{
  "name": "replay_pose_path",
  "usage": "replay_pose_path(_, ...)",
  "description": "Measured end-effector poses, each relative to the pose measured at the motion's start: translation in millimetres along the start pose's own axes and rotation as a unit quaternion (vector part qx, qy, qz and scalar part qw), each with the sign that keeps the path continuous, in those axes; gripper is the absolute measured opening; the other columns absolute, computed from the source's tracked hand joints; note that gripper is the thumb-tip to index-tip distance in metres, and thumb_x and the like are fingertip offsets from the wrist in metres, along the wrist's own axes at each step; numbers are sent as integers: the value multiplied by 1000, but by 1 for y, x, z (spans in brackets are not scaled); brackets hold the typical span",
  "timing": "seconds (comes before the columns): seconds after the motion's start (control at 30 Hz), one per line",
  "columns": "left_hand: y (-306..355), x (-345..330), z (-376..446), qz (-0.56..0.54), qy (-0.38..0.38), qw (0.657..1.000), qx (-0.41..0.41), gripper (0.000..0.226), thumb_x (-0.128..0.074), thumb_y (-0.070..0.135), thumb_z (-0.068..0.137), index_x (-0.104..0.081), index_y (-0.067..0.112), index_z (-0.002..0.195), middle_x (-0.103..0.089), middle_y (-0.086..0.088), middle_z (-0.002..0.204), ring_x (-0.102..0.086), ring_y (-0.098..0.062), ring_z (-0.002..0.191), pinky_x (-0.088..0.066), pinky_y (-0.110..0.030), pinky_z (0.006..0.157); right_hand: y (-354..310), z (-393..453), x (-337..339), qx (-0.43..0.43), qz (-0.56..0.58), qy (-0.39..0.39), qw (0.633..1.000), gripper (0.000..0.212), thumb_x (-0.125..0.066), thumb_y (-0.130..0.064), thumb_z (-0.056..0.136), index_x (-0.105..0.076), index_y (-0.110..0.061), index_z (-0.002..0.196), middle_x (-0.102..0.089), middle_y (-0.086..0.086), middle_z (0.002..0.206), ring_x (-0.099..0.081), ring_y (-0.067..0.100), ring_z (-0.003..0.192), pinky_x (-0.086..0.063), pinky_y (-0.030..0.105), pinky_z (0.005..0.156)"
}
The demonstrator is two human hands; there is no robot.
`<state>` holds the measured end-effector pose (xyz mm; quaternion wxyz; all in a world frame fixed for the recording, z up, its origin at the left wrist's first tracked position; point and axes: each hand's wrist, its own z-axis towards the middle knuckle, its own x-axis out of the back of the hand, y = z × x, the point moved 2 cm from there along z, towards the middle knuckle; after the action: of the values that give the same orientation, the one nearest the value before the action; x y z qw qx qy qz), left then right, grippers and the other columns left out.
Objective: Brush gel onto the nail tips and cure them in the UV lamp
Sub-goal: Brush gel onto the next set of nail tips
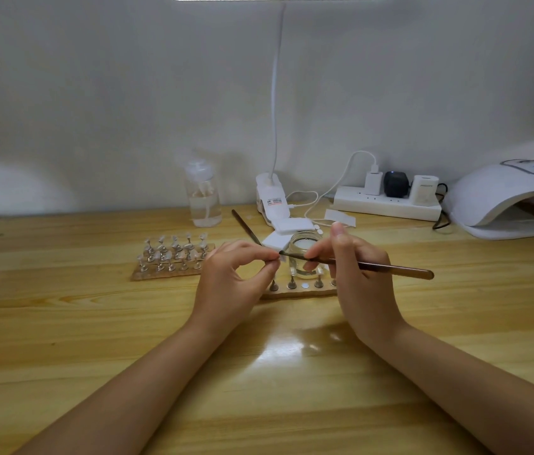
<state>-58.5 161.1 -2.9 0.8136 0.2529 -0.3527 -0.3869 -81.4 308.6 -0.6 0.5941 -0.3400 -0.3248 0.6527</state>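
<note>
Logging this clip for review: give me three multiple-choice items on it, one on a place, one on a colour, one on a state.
1. Where is the white domed UV lamp?
A. far right of the wooden table
B. far left
C. front centre

2. What colour is the long thin brush?
A. white
B. brown
C. blue

3. What is the right hand doing?
A. resting flat
B. gripping the bottle
C. holding the brush

Answers: 1 A, it sits at the table's right edge; 2 B, its handle is brown; 3 C, its fingers curl round the brush, whose tip meets the small nail tip pinched by the left hand.
</note>
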Motion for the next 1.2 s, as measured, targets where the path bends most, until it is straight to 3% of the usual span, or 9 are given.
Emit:
replay_pose_path(0.2,2,1,-1,0,-1,1000,3,20,-72,8,74,-69,25,83,-65,14,77,-61,-8,84,-44,-49,88,1,0,2,-1,-7,11,1000,49,-37,-33,88,-64,-17,51,-61,9,51,-56,11,47,-37,12,50)
replay_pose_path(0.4,2,1,-1,2,-2,1000,2,19,-72,7,74,-70,24,84,-67,11,77,-63,-10,83,-44,-48,88,0,2,2,20,-22,2,1000,36,-40,-28,90,-64,-19,64,-63,-7,56,-55,-2,54,-38,8,52)
replay_pose_path(0.47,1,1,-1,3,2,1000,1,19,-72,6,74,-70,23,83,-67,10,77,-63,-11,83,-45,-48,87,0,1,1,19,-21,-10,1000,35,-43,-28,91,-64,-19,65,-62,-5,57,-55,-2,55,-38,8,53)
replay_pose_path(0.67,0,1,-1,1,4,1000,6,19,-72,7,74,-70,23,83,-66,11,77,-63,-11,84,-43,-50,89,-2,0,0,-9,14,-6,1000,43,-39,-34,87,-65,-16,58,-62,8,53,-56,9,51,-36,13,47)
replay_pose_path(0.87,-1,1,0,0,4,1000,17,16,-72,8,75,-71,22,83,-66,12,76,-63,-10,84,-43,-49,90,-7,0,2,-12,38,12,999,56,-25,-43,88,-63,-10,64,-60,2,47,-53,19,40,-34,16,38)
replay_pose_path(1.13,-1,1,-1,0,4,1000,29,13,-70,12,77,-71,22,85,-64,21,78,-60,1,88,-39,-50,96,-10,5,8,-24,20,37,999,71,-16,-51,94,-62,-5,65,-45,3,35,-42,9,32,-31,11,37)
replay_pose_path(1.2,-1,1,0,-3,5,1000,28,16,-69,12,78,-69,25,86,-63,24,78,-60,2,90,-40,-50,96,-11,5,8,-10,23,34,999,57,-24,-46,91,-61,-9,68,-50,4,40,-43,13,34,-32,12,37)
